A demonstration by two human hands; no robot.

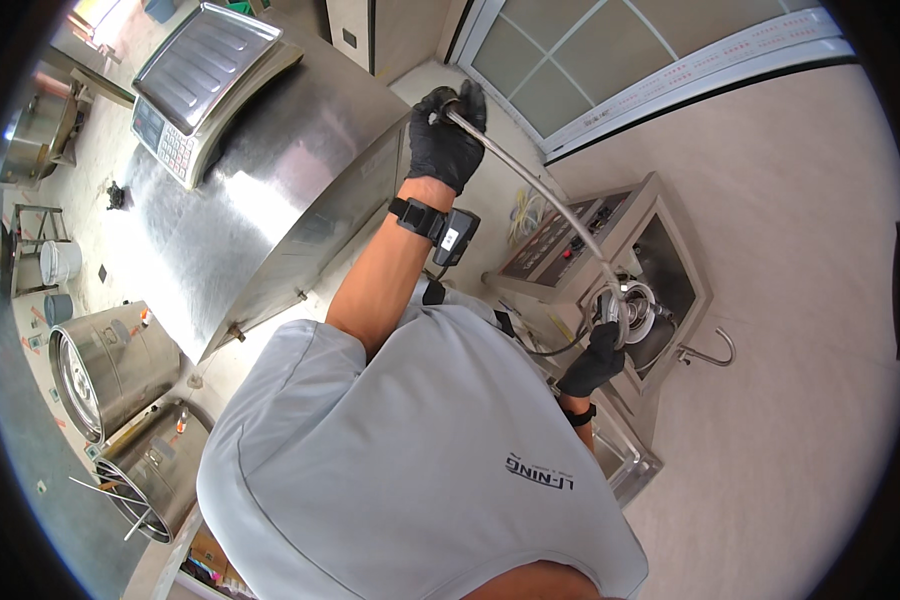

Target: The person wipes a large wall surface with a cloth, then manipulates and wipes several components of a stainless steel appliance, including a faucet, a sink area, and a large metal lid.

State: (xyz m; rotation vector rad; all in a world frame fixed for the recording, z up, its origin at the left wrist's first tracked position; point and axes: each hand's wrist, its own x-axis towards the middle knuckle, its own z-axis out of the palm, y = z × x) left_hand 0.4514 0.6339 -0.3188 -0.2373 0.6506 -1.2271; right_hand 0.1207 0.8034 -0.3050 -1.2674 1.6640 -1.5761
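A long, thin metal hose or tube arcs between my two gloved hands. Its upper end, with a dark round fitting, is gripped in my left hand, raised beside the corner of a steel table. My right hand, lower and to the right, closes around the hose's curved lower part next to a round metal fitting. Just beyond it is a white ring with metal parts inside, in the recess of a steel machine. My right fingers partly cover the lower joint.
A scale stands on the steel table at left. The machine has a control panel with a red button; a curved metal spout projects from the wall. Steel drums and a white bucket are farther left.
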